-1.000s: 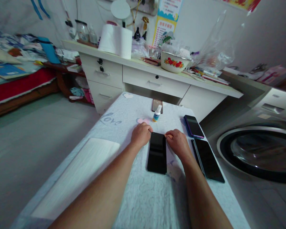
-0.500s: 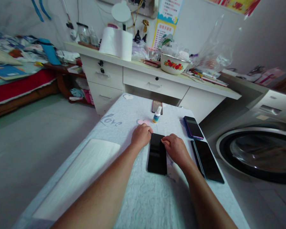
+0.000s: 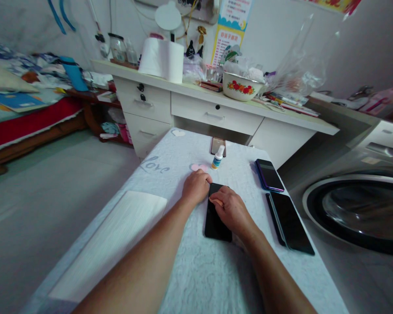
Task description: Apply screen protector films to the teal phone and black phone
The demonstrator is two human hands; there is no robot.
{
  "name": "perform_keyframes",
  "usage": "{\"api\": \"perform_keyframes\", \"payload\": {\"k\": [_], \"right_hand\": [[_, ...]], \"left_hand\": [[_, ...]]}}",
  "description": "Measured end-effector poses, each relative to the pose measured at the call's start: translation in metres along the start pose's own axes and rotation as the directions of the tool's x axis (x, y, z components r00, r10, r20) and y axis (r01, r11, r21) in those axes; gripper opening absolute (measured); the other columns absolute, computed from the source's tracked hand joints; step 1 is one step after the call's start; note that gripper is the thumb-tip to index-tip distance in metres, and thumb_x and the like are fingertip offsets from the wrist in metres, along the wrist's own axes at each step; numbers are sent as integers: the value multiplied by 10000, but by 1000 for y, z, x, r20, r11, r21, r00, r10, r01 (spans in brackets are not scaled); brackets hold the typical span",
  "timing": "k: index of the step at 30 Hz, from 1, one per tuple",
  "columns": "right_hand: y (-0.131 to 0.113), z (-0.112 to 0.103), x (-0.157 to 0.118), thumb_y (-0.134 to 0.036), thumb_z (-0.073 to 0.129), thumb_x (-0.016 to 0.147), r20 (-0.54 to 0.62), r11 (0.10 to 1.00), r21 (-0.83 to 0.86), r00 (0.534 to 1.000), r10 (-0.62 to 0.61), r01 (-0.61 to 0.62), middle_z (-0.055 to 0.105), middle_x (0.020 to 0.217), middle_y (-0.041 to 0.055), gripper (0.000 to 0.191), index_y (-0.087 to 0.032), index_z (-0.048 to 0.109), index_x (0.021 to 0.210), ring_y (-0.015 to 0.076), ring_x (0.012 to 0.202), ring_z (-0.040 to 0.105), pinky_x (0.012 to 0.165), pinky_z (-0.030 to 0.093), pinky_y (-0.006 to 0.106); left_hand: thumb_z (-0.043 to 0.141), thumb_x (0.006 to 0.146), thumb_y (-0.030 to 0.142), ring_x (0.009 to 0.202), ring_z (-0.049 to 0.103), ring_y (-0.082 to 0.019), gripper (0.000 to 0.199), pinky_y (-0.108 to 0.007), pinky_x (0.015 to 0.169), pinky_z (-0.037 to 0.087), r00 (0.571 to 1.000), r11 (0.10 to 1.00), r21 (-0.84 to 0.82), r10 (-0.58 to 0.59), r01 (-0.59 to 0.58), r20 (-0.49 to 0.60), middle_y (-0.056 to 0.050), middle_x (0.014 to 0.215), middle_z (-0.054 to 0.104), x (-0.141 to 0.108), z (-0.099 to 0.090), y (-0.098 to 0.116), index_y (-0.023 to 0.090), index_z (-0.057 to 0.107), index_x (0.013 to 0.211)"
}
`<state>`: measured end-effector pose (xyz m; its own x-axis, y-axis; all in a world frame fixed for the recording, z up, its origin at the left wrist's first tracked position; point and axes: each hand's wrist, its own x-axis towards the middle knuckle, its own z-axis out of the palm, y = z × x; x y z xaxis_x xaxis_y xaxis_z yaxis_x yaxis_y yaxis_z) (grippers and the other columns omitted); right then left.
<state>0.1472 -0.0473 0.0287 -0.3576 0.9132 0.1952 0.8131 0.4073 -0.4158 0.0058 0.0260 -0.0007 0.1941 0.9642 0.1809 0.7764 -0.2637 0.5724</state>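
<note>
A black tablet (image 3: 217, 226) lies face up on the cloth-covered table, its long side pointing away from me. My left hand (image 3: 197, 186) is closed at its upper left corner, fingertips against the edge. Over the upper half of the screen is my right hand (image 3: 229, 206), its fingers pinched on a small orange-tan piece (image 3: 218, 202); most of that piece is hidden, so its kind is unclear. Just beyond the hands stands a small spray bottle (image 3: 218, 158) with a white cap and a blue and yellow label.
Behind the bottle lies a phone (image 3: 218, 147). To the right are a dark phone (image 3: 270, 175) and a larger tablet (image 3: 291, 222) beside a dark strip. A whitish flat sheet (image 3: 114, 237) lies at left. A desk (image 3: 216, 114) and a washing machine (image 3: 356, 209) border the table.
My right hand has slid left across the tablet's screen with the orange-tan piece, from its right edge towards the middle. My left hand stays at the corner. The view has shifted slightly.
</note>
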Motion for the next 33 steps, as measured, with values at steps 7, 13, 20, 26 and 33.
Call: {"api": "perform_keyframes", "payload": {"k": [7, 13, 20, 26, 33], "right_hand": [[-6, 0, 10, -132, 495, 922, -36, 993, -103, 998, 50, -53, 603, 899, 77, 226, -174, 717, 931, 183, 875, 547, 790, 421, 275], [-1, 3, 17, -135, 474, 933, -72, 992, -103, 995, 72, -80, 609, 914, 80, 245, -176, 714, 912, 182, 880, 545, 813, 416, 275], [-1, -7, 3, -129, 510, 918, 41, 999, 49, 999, -14, 12, 596, 892, 55, 216, -169, 720, 938, 150, 840, 553, 784, 429, 251], [-9, -16, -5, -92, 539, 885, 114, 992, 118, 992, -58, 45, 599, 854, 43, 204, -171, 727, 886, 140, 792, 553, 730, 426, 245], [-15, -24, -12, -32, 549, 835, 203, 975, 200, 970, -134, 93, 592, 828, 14, 236, -192, 722, 825, 116, 770, 552, 688, 418, 213]], "left_hand": [[488, 805, 82, 965, 596, -154, 273, -261, 860, 450, 1000, 1000, 6, 7, -7, -3, -23, 997, 667, 0, 1, 0, 222, 719, 839], [481, 813, 89, 968, 599, -163, 277, -268, 864, 454, 1000, 1000, 15, 9, -9, 5, -28, 996, 673, 0, -1, 1, 219, 723, 850], [478, 799, 82, 951, 600, -161, 284, -265, 848, 454, 1000, 1000, 22, 5, -5, 4, -28, 975, 672, 0, -1, 1, 222, 723, 826], [477, 802, 77, 960, 602, -162, 287, -265, 852, 454, 1000, 1000, 23, -5, 5, 6, -30, 989, 673, 0, -1, 2, 220, 725, 829], [474, 803, 76, 958, 601, -160, 288, -268, 866, 454, 1000, 1000, 1, 1, -1, 1, -28, 989, 672, 0, -1, 0, 219, 723, 823]]}}
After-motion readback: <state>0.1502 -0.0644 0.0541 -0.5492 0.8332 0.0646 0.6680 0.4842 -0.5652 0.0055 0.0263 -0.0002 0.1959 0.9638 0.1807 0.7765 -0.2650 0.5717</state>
